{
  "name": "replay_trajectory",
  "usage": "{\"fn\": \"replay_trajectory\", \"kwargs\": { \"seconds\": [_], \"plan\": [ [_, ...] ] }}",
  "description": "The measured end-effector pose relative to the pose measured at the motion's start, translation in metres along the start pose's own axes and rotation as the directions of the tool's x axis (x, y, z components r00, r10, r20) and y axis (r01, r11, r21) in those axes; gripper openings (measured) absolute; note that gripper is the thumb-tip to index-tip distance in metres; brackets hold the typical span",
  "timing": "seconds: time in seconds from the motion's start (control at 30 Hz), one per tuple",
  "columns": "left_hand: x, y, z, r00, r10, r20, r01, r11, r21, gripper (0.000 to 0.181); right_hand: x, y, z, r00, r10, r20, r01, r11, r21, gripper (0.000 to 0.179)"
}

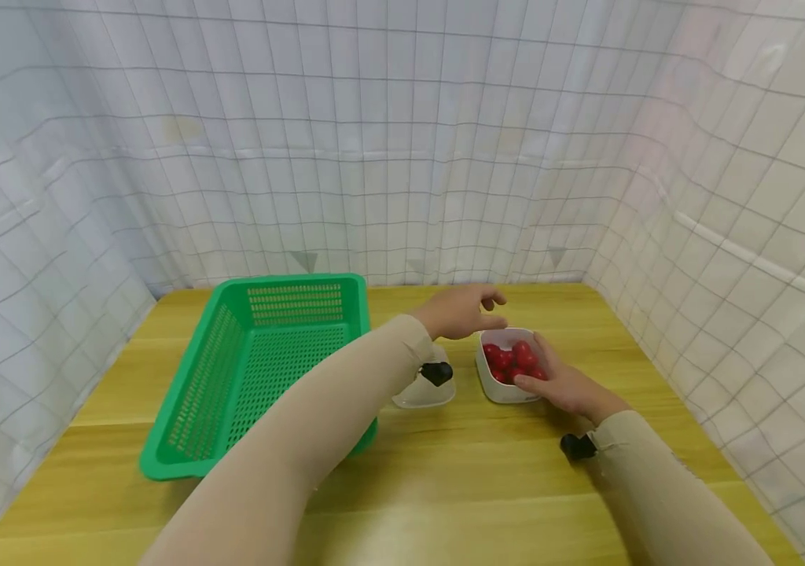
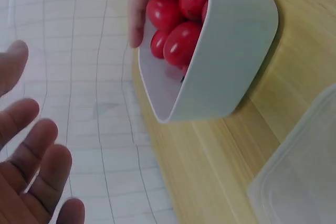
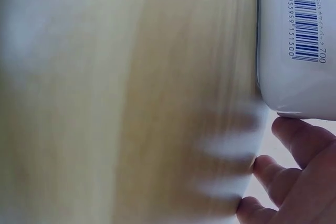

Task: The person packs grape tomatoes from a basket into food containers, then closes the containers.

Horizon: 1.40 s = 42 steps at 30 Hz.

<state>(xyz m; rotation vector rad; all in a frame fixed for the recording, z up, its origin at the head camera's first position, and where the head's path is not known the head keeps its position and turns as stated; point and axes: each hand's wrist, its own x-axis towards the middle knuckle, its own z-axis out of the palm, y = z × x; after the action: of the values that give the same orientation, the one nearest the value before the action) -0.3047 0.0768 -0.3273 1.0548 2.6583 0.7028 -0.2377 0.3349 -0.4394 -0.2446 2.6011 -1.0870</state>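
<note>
Several red cherry tomatoes (image 1: 509, 360) (image 2: 181, 43) lie in a white square plastic container (image 1: 509, 395) (image 2: 236, 51) on the table. At its right side, my right hand (image 1: 561, 384) (image 3: 307, 177) holds the container, with the thumb at the near rim and fingers along the far side. A printed barcode (image 3: 305, 29) shows on the container in the right wrist view. My left hand (image 1: 462, 309) (image 2: 31, 166) is raised just beyond the container's upper left corner, fingers relaxed and apart, holding nothing. Under the left wrist lies a translucent lid (image 1: 422, 393) (image 2: 302, 174).
A green perforated basket (image 1: 261, 284) stands to the left, partly hidden behind my left sleeve. The wooden table (image 1: 445, 487) carries everything. White grid-patterned sheeting (image 1: 402, 141) closes off the back and both sides.
</note>
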Motion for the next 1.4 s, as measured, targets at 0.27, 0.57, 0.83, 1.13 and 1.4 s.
{"fn": "replay_trajectory", "kwargs": {
  "seconds": [0.27, 0.57, 0.83, 1.13, 1.4],
  "plan": [
    [-0.009, -0.002, -0.013, 0.979, -0.182, -0.093, 0.164, 0.971, -0.173, 0.061, -0.001, 0.0, -0.005, 0.999, -0.033, 0.022, 0.034, 0.998, -0.043, 0.114],
    [-0.019, 0.032, -0.005, 0.934, -0.312, -0.176, 0.194, 0.854, -0.483, 0.069, 0.001, -0.009, -0.004, 1.0, -0.012, -0.012, 0.011, 0.996, -0.091, 0.12],
    [-0.034, 0.048, 0.022, 0.871, -0.405, -0.278, 0.144, 0.752, -0.644, 0.072, -0.001, -0.021, -0.007, 0.995, -0.034, -0.099, 0.019, 0.989, -0.148, 0.125],
    [-0.062, 0.052, 0.055, 0.795, -0.474, -0.379, 0.196, 0.791, -0.579, 0.06, 0.006, -0.059, -0.004, 0.977, -0.195, -0.08, 0.171, 0.955, -0.242, 0.124],
    [-0.076, 0.044, 0.071, 0.781, -0.516, -0.353, 0.42, 0.851, -0.315, 0.061, 0.02, -0.09, 0.006, 0.964, -0.265, 0.026, 0.252, 0.876, -0.41, 0.114]
  ]
}}
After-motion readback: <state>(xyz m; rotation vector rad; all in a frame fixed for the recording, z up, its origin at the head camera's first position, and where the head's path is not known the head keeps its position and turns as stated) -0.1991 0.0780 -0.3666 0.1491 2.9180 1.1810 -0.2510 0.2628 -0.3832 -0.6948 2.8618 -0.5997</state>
